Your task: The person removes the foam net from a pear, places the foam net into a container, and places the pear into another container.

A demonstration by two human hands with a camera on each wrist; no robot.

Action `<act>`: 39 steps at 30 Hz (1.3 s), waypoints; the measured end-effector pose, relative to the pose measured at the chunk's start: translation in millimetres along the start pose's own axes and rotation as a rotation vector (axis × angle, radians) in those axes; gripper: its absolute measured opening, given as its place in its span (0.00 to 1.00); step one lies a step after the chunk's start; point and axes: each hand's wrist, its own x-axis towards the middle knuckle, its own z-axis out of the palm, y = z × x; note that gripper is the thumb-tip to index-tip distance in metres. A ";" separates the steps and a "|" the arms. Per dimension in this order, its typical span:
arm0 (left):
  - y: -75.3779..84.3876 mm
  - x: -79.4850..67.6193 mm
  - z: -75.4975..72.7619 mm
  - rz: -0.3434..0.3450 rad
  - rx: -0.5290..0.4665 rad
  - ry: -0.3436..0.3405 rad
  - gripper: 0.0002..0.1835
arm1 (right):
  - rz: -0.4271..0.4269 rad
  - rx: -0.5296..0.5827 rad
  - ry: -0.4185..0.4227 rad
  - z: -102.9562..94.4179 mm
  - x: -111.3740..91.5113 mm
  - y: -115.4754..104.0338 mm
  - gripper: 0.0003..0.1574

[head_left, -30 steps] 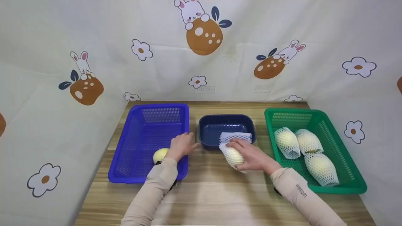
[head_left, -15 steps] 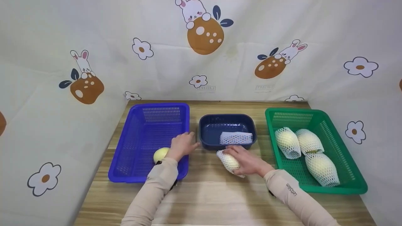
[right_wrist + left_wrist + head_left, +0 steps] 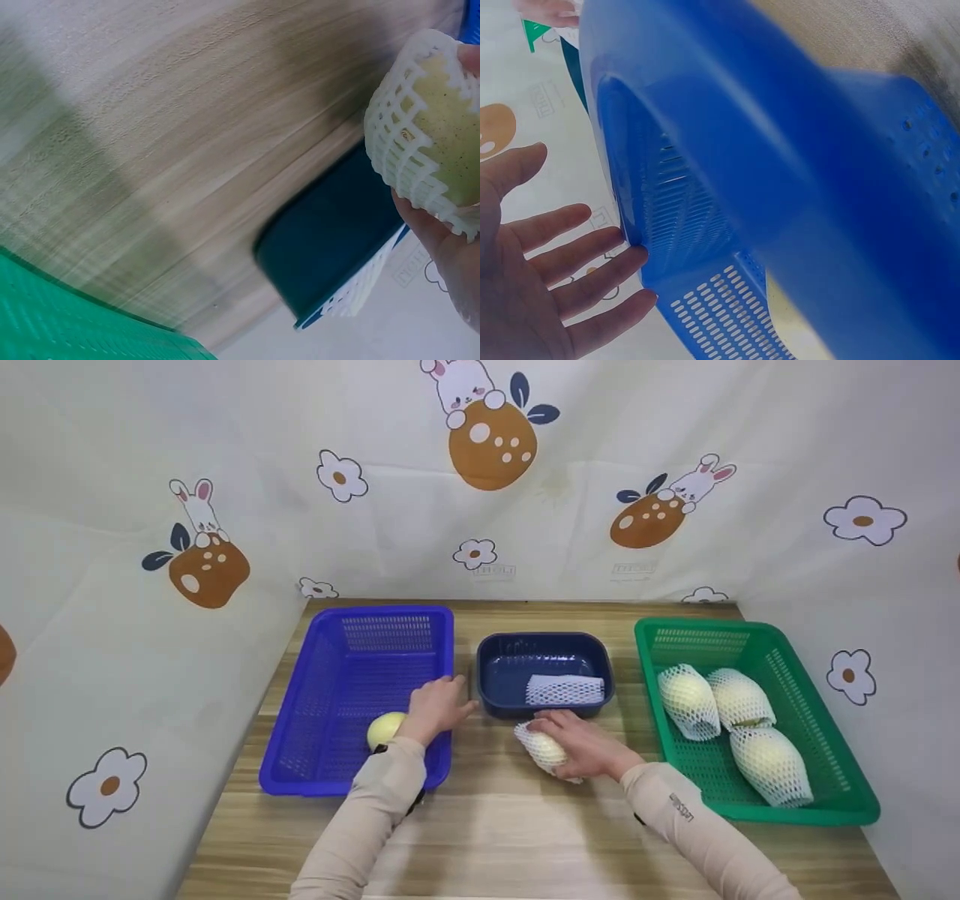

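Observation:
My right hand [image 3: 589, 744] grips a pale yellow-green fruit [image 3: 446, 135] in a white foam net [image 3: 536, 746], low over the table just in front of the dark blue box. In the right wrist view the fruit's speckled skin shows through an opening in the net. My left hand [image 3: 437, 706] hovers by the right rim of the blue basket [image 3: 356, 667], its fingers spread and nothing in them in the left wrist view. A bare yellow-green fruit [image 3: 385, 730] lies in that basket, partly hidden behind the left wrist.
The dark blue box [image 3: 502, 660] stands mid-table and holds a loose white foam net [image 3: 564, 690]. At the right, a green basket [image 3: 795, 660] holds three fruits in foam nets [image 3: 771, 765]. A printed cloth [image 3: 390, 540] hangs along the table's back and sides.
My right hand has moved slightly left and toward me with the netted fruit, so the foam net in the box shows fully. My left hand has stayed in place.

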 end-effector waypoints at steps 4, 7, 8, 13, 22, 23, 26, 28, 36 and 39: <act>-0.1 0.5 -1.1 -0.009 -0.003 -0.009 0.28 | -0.008 -0.010 0.002 1.4 2.6 2.4 0.47; -0.3 0.9 -1.0 -0.009 -0.010 -0.011 0.28 | -0.013 -0.022 0.006 3.2 4.3 4.2 0.47; -0.3 0.9 -0.8 -0.008 -0.012 -0.010 0.28 | -0.012 -0.026 0.004 3.9 4.6 4.6 0.47; 0.2 -0.1 0.4 -0.005 -0.017 -0.008 0.28 | -0.016 -0.034 -0.012 8.8 5.5 5.7 0.48; 0.4 0.3 1.4 0.006 -0.001 0.004 0.27 | -0.021 -0.046 -0.003 15.3 7.7 7.7 0.47; 0.5 0.5 1.3 0.008 0.005 0.006 0.27 | -0.021 -0.051 -0.005 15.8 8.0 7.9 0.46; 0.2 0.9 0.9 0.010 0.004 0.013 0.26 | -0.016 -0.061 -0.016 17.1 8.5 8.3 0.46; 0.1 0.7 0.7 0.009 0.001 0.017 0.26 | -0.013 -0.064 -0.026 17.7 8.8 8.4 0.47; 0.3 -0.3 0.7 0.005 -0.004 0.017 0.27 | -0.024 -0.066 -0.020 19.5 9.7 8.5 0.49; 0.4 -0.9 0.7 0.009 0.000 0.024 0.27 | -0.031 -0.069 -0.013 19.5 9.1 8.5 0.49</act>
